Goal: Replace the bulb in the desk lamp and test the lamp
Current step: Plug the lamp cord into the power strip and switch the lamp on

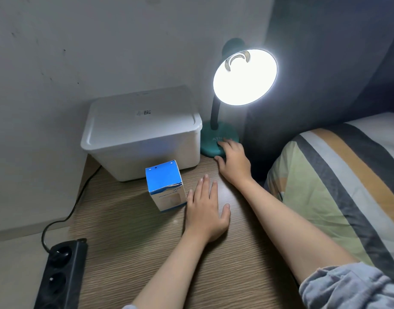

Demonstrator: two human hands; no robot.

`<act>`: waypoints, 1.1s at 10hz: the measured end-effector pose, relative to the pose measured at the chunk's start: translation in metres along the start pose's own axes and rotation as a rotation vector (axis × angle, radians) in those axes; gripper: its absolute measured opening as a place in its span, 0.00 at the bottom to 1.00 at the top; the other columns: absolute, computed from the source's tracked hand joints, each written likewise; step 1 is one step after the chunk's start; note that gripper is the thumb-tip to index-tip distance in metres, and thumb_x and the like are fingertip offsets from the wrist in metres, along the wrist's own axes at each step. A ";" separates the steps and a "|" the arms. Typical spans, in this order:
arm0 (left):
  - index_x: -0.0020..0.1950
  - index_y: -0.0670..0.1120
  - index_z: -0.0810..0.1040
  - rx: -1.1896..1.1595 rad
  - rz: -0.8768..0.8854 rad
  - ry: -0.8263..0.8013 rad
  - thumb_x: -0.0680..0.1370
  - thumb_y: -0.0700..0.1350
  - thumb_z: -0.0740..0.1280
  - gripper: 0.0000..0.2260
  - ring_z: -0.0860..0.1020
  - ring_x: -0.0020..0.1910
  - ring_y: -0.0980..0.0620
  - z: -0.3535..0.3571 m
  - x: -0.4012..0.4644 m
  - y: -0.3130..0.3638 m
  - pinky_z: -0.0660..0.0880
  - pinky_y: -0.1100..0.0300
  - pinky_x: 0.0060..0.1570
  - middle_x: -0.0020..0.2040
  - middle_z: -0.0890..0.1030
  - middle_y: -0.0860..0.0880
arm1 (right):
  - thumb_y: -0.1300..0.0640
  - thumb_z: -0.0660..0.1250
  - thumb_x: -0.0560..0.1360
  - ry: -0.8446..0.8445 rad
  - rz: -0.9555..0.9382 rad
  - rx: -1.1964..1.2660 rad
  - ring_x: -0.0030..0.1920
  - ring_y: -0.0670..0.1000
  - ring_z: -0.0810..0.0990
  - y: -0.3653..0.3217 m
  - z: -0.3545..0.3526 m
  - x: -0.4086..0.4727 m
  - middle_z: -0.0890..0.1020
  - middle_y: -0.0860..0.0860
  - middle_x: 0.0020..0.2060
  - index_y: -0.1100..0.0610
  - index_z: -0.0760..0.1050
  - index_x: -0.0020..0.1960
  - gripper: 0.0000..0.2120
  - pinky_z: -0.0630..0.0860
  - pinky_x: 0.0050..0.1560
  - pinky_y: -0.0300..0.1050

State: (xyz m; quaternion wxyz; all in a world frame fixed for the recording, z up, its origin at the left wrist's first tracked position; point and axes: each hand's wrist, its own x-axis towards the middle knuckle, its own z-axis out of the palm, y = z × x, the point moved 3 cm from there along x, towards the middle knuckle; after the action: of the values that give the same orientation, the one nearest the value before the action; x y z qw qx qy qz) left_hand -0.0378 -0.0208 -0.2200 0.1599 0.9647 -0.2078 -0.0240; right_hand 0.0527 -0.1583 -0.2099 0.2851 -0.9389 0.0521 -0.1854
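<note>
The teal desk lamp (216, 134) stands at the back right of the wooden table (136, 230). Its shade (245, 76) glows bright white, so the bulb inside is lit and hidden by glare. My right hand (234, 159) rests on the front of the lamp's round base, fingers bent down onto it. My left hand (205, 208) lies flat on the table, fingers straight, just right of a small blue and white carton (166, 188) that stands upright.
A white lidded plastic bin (142, 134) sits against the wall left of the lamp. A black power strip (62, 273) with its cable lies off the table's left edge. A striped pillow (338, 186) borders the table on the right.
</note>
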 end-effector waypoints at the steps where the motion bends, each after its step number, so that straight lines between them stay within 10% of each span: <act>1: 0.75 0.46 0.53 0.000 0.000 -0.009 0.72 0.59 0.48 0.34 0.46 0.76 0.48 0.000 0.000 0.000 0.44 0.48 0.73 0.78 0.46 0.46 | 0.57 0.68 0.73 0.002 -0.001 0.002 0.67 0.54 0.67 0.000 0.000 0.000 0.74 0.52 0.65 0.56 0.71 0.66 0.22 0.76 0.52 0.53; 11: 0.75 0.46 0.54 -0.015 0.008 0.021 0.73 0.59 0.52 0.33 0.48 0.76 0.48 0.002 0.001 -0.002 0.45 0.48 0.72 0.78 0.48 0.45 | 0.57 0.66 0.74 -0.025 -0.019 -0.081 0.65 0.58 0.68 -0.003 0.003 0.002 0.72 0.57 0.64 0.58 0.68 0.68 0.24 0.77 0.51 0.55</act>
State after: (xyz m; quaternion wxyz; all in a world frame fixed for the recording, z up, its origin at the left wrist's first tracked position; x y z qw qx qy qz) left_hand -0.0367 -0.0204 -0.2222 0.1694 0.9628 -0.2100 -0.0150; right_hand 0.0552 -0.1546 -0.2098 0.2455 -0.9525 0.0469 -0.1743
